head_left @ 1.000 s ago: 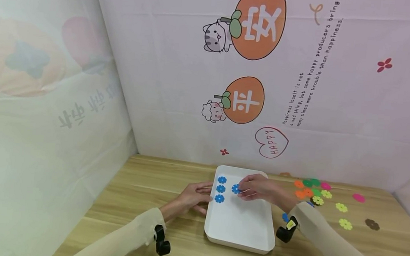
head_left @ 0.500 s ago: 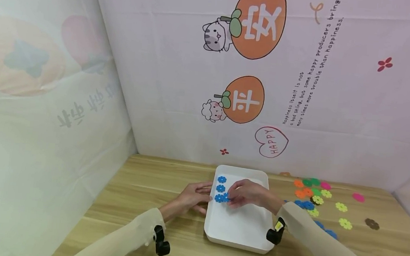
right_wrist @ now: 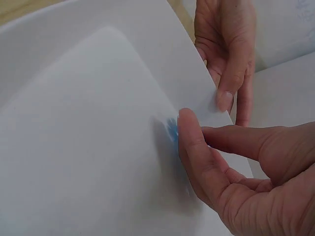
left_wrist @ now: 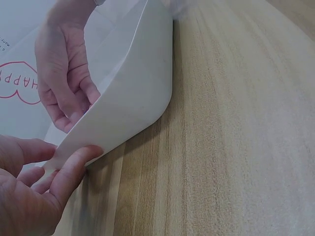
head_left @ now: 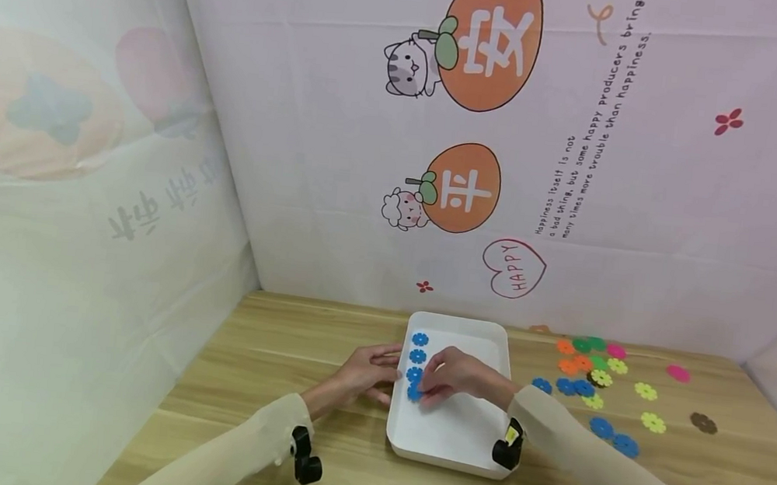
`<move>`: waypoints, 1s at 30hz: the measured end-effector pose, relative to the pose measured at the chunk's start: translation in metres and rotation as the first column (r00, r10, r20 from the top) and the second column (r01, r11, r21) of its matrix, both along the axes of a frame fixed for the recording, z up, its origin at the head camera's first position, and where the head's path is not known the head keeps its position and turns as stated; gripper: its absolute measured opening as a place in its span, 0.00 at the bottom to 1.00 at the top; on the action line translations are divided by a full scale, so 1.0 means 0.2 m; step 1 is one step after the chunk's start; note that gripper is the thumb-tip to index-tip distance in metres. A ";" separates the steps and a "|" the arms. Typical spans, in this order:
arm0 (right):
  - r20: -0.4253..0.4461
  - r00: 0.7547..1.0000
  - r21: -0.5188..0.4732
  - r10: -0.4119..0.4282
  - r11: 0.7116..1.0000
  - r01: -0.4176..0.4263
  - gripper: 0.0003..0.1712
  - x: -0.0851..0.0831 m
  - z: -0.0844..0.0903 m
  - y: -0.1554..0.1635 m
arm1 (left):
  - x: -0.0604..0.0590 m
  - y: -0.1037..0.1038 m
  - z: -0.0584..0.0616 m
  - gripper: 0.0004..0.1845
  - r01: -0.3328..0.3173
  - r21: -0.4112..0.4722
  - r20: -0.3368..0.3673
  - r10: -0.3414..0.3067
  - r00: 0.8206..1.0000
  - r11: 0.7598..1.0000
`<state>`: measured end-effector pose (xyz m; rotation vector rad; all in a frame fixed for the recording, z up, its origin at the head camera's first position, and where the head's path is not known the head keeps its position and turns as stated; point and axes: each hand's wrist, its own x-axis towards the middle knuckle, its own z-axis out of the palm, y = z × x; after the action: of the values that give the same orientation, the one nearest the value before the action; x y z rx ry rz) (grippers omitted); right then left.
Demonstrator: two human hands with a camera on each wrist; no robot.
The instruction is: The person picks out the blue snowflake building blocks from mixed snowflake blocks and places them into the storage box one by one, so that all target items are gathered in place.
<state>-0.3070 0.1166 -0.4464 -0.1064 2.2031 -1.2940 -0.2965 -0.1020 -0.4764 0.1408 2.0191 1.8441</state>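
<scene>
In the head view, my right hand (head_left: pixel 454 375) pinches a blue flower-shaped plastic disc (head_left: pixel 414 392) low over the white tray (head_left: pixel 460 445). Thumb and fingertips cover much of that disc; in the right wrist view a blurred blue edge (right_wrist: pixel 172 129) shows past the fingers. Three more blue discs (head_left: pixel 417 356) form a column along the tray's left side, and the pinched one is just below them. My left hand (head_left: pixel 365 373) rests against the tray's left wall, its fingers loosely extended. In the left wrist view its fingertips touch the outer wall (left_wrist: pixel 130 93) and rim.
To the tray's right, several loose blue discs (head_left: pixel 601 428) lie on the wooden table (head_left: pixel 311 317). Yellow (head_left: pixel 653 423), orange (head_left: pixel 568 366), green, pink (head_left: pixel 678 373) and brown (head_left: pixel 704 423) pieces are scattered farther back and right. A printed cloth (head_left: pixel 341 152) hangs behind the table.
My right hand has moved left and toward me across the tray, bringing the blue disc to the lower end of the column. The left hand has stayed put.
</scene>
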 end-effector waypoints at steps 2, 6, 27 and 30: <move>-0.027 1.000 0.032 0.000 0.999 0.001 0.07 0.01 -0.01 -0.01 | 0.00 0.00 0.00 0.32 0.002 -0.001 -0.002 -0.002 1.000 1.000; -0.071 0.997 0.087 -0.010 0.996 0.016 0.05 0.02 -0.04 -0.04 | 0.00 0.00 0.00 0.32 0.003 0.001 0.000 -0.003 1.000 1.000; -0.186 0.982 0.190 0.019 0.982 0.017 0.10 0.03 -0.03 -0.08 | 0.01 0.00 0.01 0.32 0.013 0.012 -0.007 -0.013 1.000 1.000; -0.192 0.981 0.188 0.022 0.982 0.015 0.10 0.04 -0.03 -0.08 | 0.00 0.00 0.00 0.32 0.008 0.013 -0.006 -0.008 1.000 1.000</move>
<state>-0.2998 0.1009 -0.4532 -0.1689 2.4776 -1.1061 -0.2964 -0.1019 -0.4759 0.1576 2.0079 1.8544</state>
